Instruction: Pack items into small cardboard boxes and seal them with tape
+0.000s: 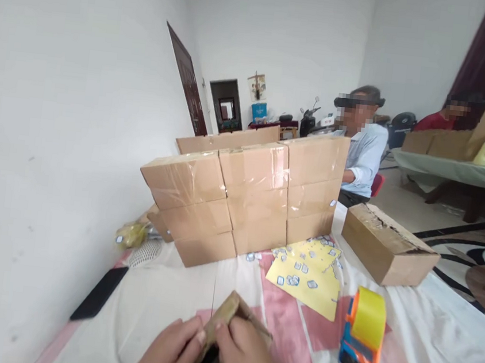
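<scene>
My left hand (pixel 172 352) and my right hand (pixel 245 356) are together at the bottom edge, fingers closed on a small flattened brown cardboard box (pixel 226 314) that tilts upward between them. Something dark shows between my palms under the cardboard. To the right lies an orange and blue tape dispenser (pixel 362 337) with a yellow roll. Yellow sheets with small blue-and-white stickers (pixel 308 272) lie just beyond my hands.
Stacked taped cardboard boxes (pixel 241 196) form a wall across the table. A longer torn box (pixel 387 246) lies at the right, a black phone (pixel 99 300) at the left. A seated person (pixel 361 148) is behind the stack; another person (pixel 444 116) sits at a far table.
</scene>
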Action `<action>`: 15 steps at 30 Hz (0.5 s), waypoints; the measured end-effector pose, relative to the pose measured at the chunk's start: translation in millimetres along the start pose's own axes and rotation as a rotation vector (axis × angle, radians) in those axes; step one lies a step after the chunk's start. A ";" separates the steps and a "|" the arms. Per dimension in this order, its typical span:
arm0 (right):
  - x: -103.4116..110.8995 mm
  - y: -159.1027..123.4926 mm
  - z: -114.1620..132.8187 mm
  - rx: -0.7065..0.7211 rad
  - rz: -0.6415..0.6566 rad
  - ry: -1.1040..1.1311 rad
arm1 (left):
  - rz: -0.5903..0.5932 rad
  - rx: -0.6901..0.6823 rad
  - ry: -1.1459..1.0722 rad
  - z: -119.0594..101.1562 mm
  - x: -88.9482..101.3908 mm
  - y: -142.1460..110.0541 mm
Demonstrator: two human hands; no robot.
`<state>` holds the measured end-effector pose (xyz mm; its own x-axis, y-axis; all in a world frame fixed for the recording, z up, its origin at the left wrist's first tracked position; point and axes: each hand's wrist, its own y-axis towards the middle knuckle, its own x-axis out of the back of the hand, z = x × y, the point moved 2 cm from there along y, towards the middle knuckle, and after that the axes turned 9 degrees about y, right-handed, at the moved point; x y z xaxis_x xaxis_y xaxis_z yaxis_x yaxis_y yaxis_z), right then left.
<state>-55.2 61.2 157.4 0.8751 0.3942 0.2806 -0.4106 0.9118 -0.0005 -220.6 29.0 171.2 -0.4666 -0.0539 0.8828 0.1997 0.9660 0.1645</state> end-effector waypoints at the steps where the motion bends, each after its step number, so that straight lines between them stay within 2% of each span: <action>1: 2.1 -2.3 5.6 0.007 0.020 0.030 | 0.061 0.028 -0.065 -5.1 7.5 0.2; 4: 3.1 -9.2 17.7 0.023 0.101 0.056 | 0.195 0.109 -0.121 -13.2 29.4 0.4; 6: -2.9 -12.0 20.1 0.010 0.158 -0.030 | 0.246 0.167 -0.124 -10.4 38.9 -1.4; 8: -13.6 -14.0 19.8 0.011 0.179 -0.167 | 0.249 0.235 -0.164 -3.0 44.0 -6.6; 11: -31.8 -16.9 19.5 0.034 0.173 -0.356 | 0.181 0.345 -0.253 10.8 46.8 -18.6; 15: -44.7 -16.1 24.4 0.086 0.208 -0.412 | 0.156 0.388 -0.329 25.6 42.2 -31.3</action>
<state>-93.9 26.1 168.3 0.6047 0.4731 0.6407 -0.6013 0.7987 -0.0222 -268.6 3.0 192.0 -0.7151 0.1198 0.6886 -0.0160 0.9821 -0.1874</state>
